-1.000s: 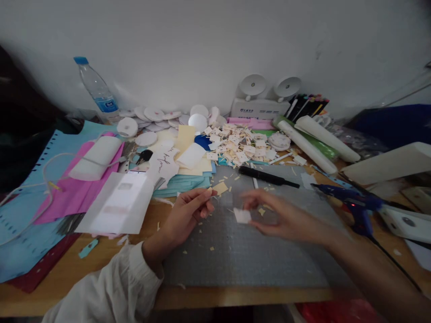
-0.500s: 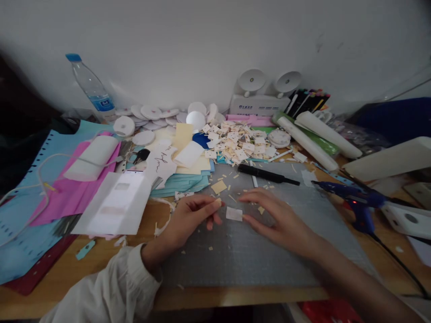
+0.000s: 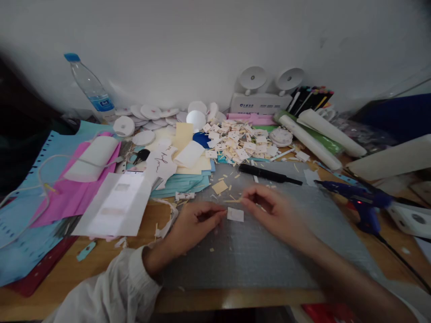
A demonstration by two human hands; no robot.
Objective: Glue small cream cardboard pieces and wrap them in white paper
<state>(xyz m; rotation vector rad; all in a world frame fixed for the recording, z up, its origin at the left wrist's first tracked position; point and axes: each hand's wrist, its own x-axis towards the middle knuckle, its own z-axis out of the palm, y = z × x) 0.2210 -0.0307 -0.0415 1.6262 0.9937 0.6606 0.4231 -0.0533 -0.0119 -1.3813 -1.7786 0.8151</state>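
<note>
A small white rectangular card [image 3: 235,215] lies on the grey cutting mat [image 3: 256,264] between my hands. My left hand [image 3: 197,222] is closed in a pinch, its fingertips at the card's left edge. Whatever sits between those fingertips is too small to make out. Somewhat blurred, my right hand [image 3: 269,208] pinches the end of a thin cream strip [image 3: 233,200] just above the card. A cream square piece [image 3: 220,187] and several slivers lie on the mat behind.
Behind the mat is a heap of small cream cards [image 3: 235,141]. A black pen-like tool [image 3: 269,174] lies across the mat's back. The blue glue gun [image 3: 360,202] is at right, a phone [image 3: 128,197] at left, and a bottle [image 3: 89,85] stands far left.
My right hand has gone from open fingers beside the card to a pinch on the thin strip. My left fingertips have shifted slightly down and right, to the card's edge.
</note>
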